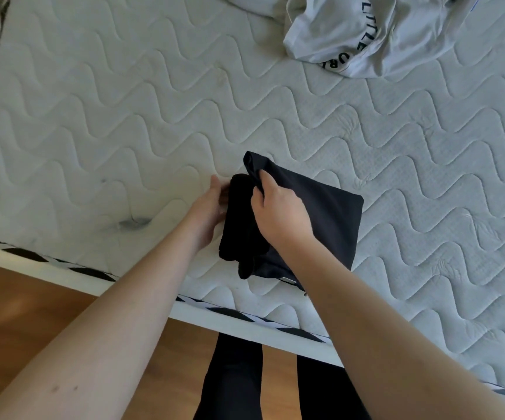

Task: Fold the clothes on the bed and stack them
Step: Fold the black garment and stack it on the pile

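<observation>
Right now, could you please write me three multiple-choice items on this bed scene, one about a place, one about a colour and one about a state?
1. Where does the white garment with black lettering lie on the mattress?
A. at the far side, to the right
B. under the dark one
C. on the floor

2. What colour is the garment being handled?
A. red
B. black
C. yellow

3. What is the right hand doing?
A. hanging idle at the side
B. resting flat on the floor
C. pinching a fold of the black garment

Answers:
1 A: it sits crumpled at the top right, apart from the black one.
2 B: the cloth near the mattress's near edge is plainly black.
3 C: its fingers curl round the cloth's upper edge, while the left hand lies against the cloth's left side.
</observation>
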Action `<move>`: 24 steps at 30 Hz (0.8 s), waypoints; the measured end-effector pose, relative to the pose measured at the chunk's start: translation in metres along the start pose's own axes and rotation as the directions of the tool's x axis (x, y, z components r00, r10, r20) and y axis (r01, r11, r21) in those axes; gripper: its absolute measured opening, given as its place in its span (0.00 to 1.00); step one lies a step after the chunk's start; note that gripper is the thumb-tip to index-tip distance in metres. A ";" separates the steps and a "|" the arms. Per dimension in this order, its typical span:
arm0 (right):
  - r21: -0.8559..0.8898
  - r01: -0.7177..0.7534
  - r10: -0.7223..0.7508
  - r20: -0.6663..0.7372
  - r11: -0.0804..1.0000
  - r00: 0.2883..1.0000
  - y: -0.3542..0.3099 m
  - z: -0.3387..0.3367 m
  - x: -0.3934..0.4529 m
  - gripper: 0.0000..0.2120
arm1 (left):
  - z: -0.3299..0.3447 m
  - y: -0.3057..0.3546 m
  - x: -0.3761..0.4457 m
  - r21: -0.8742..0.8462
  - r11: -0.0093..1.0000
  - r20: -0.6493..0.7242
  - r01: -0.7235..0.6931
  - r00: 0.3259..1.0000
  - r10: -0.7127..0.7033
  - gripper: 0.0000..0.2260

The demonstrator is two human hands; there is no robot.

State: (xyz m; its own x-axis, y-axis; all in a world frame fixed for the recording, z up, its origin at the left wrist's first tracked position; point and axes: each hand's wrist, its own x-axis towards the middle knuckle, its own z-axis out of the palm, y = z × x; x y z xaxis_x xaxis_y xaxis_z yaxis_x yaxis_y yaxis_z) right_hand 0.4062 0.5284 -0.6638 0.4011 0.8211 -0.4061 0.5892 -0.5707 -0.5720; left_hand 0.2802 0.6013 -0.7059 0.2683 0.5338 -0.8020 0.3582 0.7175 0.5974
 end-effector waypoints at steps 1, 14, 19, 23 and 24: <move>-0.013 0.009 -0.008 0.014 1.000 1.000 -0.003 0.007 0.000 0.18 | 0.000 -0.001 0.001 -0.020 1.000 -0.003 0.012 1.000 -0.012 0.25; 0.070 0.060 -0.038 -0.277 0.996 0.960 0.093 -0.026 -0.026 0.12 | 0.004 0.008 0.016 0.256 0.966 0.103 -0.043 0.994 0.017 0.25; 0.029 -0.245 0.243 0.074 0.969 0.967 0.162 -0.059 -0.019 0.24 | 0.000 0.004 0.023 0.258 0.965 0.076 -0.038 0.997 0.020 0.20; 0.129 -0.196 0.178 0.136 0.972 0.975 0.175 -0.069 -0.008 0.23 | -0.001 0.004 0.021 0.296 0.955 0.133 -0.019 0.991 -0.021 0.16; 0.142 -0.195 0.175 0.143 0.970 0.974 0.176 -0.071 -0.005 0.23 | -0.002 0.004 0.019 0.307 0.951 0.131 -0.014 0.991 -0.028 0.15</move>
State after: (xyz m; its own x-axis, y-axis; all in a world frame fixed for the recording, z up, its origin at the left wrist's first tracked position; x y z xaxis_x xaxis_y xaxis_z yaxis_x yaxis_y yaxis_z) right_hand 0.5574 0.4245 -0.7121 0.3938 0.6984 -0.5976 0.3942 -0.7156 -0.5767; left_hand 0.2847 0.6149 -0.7186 0.3726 0.4504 -0.8114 0.6121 0.5379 0.5797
